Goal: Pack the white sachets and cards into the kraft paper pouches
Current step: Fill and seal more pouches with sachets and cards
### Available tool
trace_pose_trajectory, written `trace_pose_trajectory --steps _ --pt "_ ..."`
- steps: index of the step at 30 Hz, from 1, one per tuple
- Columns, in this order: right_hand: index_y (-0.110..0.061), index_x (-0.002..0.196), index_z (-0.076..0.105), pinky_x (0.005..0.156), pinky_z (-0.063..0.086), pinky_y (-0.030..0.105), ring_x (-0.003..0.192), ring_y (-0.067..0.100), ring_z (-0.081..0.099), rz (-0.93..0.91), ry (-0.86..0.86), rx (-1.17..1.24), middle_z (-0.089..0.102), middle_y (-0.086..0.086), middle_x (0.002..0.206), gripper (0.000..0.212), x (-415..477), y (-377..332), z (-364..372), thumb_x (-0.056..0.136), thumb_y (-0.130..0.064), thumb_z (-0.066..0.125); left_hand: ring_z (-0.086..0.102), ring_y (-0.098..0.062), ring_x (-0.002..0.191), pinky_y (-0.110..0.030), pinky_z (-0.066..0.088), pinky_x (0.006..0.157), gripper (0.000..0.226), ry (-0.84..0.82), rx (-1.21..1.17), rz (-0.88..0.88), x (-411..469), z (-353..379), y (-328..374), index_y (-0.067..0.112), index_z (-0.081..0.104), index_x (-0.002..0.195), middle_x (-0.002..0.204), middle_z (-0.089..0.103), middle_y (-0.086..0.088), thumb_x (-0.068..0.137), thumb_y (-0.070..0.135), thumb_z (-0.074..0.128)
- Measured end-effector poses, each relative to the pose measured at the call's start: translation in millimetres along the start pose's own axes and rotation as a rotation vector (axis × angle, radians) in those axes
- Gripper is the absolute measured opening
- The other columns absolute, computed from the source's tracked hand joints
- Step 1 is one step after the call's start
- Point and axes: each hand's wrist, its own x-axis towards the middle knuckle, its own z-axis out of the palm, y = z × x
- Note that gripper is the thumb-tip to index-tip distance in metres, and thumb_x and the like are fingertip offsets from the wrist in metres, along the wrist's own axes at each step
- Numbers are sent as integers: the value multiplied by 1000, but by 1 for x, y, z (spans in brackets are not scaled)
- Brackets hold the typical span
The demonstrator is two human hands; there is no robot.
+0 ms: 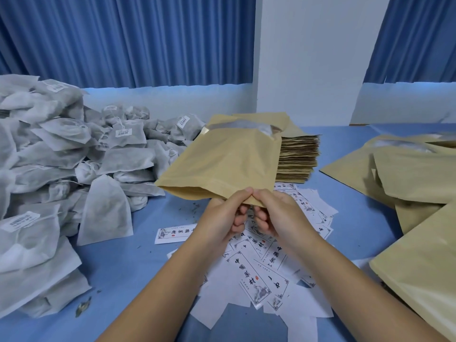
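While cards (259, 275) lie beneath, both hands (249, 213) pinch 1 kraft pouch (222, 161).

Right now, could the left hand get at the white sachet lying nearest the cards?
Probably yes, but not while busy: the left hand and right hand both pinch the kraft pouch at its near edge. The sachet lies uncovered to its left, with open blue table between.
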Motion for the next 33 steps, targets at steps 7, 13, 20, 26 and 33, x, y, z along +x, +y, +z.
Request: trace_pose_trajectory --steps 7,13,20,26,33 --pt "-15 67 53 41 30 20 42 12 38 24 21 14 41 -1 52 27 -3 2 5 88 -30 57 26 -10 42 -20 20 42 36 22 -33 12 0 1 -1 12 49 59 50 35 0 92 21 60" --pt "-16 62 46 40 26 21 42 13 31 -39 164 113 38 -2 49 28 -6 -1 5 89 -19 54 22 -7 40 -21 11 43 24 107 -173 4 1 2 2 14 49 76 52 34 3 96 26 56" --pt "-16 55 49 39 30 19 41 14 35 -51 197 213 40 -1 48 35 -8 8 14 87 -21 61 20 -10 43 -26 12 47 41 100 -21 26 -4 8 -2 17 42 62 51 27 4 96 37 55" --pt "-17 55 47 38 27 21 40 14 33 -69 243 299 38 0 49 33 -6 7 11 85 -20 59 16 -7 43 -22 9 44 32 126 -220 49 -1 6 -2 19 46 67 52 19 8 96 26 57" --pt "-17 58 54 41 29 22 42 12 35 -71 250 232 44 0 49 32 -2 5 8 89 -21 57 19 -7 39 -19 11 38 33 118 -160 -21 -1 6 2 15 48 70 46 29 7 95 36 56"
